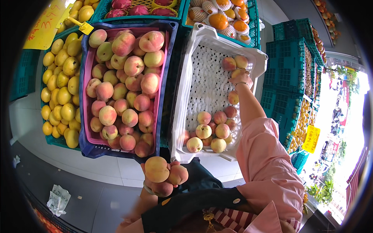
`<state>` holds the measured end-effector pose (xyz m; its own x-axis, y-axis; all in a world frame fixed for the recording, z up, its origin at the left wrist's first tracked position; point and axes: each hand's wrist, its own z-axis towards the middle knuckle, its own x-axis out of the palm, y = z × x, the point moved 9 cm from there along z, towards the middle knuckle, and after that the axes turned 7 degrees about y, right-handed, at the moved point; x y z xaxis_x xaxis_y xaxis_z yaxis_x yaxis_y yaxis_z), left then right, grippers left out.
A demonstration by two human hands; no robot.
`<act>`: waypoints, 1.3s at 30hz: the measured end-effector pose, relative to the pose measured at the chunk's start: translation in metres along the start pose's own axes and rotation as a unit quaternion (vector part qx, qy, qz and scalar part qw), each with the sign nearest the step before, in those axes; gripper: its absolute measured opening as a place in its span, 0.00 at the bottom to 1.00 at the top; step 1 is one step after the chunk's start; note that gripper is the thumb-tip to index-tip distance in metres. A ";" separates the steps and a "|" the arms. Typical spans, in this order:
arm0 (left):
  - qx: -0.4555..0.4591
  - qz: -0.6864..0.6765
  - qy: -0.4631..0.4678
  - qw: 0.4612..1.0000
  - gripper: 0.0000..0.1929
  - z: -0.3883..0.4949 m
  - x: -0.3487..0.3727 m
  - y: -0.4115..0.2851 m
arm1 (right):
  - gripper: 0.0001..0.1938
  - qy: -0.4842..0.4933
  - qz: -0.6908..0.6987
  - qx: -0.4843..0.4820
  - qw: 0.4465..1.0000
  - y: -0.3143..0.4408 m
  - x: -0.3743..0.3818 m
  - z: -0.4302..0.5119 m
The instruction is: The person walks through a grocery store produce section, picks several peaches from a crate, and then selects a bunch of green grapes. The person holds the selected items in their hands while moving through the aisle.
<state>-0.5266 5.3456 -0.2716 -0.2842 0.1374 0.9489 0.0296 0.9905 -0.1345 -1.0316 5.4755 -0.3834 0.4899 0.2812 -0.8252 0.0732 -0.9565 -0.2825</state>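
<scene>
My left hand (148,181) holds a cluster of three peaches (157,169) close to my body, in front of the crates' near edges. My right hand (243,78) reaches into the far right part of a white plastic crate (182,116), its fingers around a peach (235,73). Two more peaches (229,63) lie just beyond that hand, and a single peach (233,97) rests below the wrist. Several peaches (203,131) are grouped at the crate's near end. To the left stands a blue crate (164,87) with a pink liner, heaped with peaches (134,66).
Yellow mangoes (65,95) fill a green crate at the left. Behind are crates of dragon fruit (138,9) and net-wrapped persimmons (218,21). Stacked green crates (281,70) stand at the right. A crumpled plastic bag (58,200) lies on the floor.
</scene>
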 end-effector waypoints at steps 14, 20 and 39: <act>0.048 -0.063 0.183 0.980 0.29 -0.017 -0.018 0.004 | 0.44 0.020 0.099 -0.306 0.947 0.043 0.018 -0.087; -0.113 -0.279 0.193 0.934 0.36 -0.019 -0.002 0.006 | 0.44 0.029 0.049 -0.327 0.943 0.073 0.049 -0.111; 0.070 -0.129 -0.004 0.989 0.55 -0.047 0.007 -0.033 | 0.35 0.693 0.619 -0.271 0.250 0.204 0.025 -0.333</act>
<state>-0.4845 5.3139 -0.2473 -0.2721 -0.1202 0.9547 -0.1779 0.9813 0.0729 -0.7150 5.2610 -0.2983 0.2310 -0.1956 0.9531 -0.9575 -0.2195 0.1870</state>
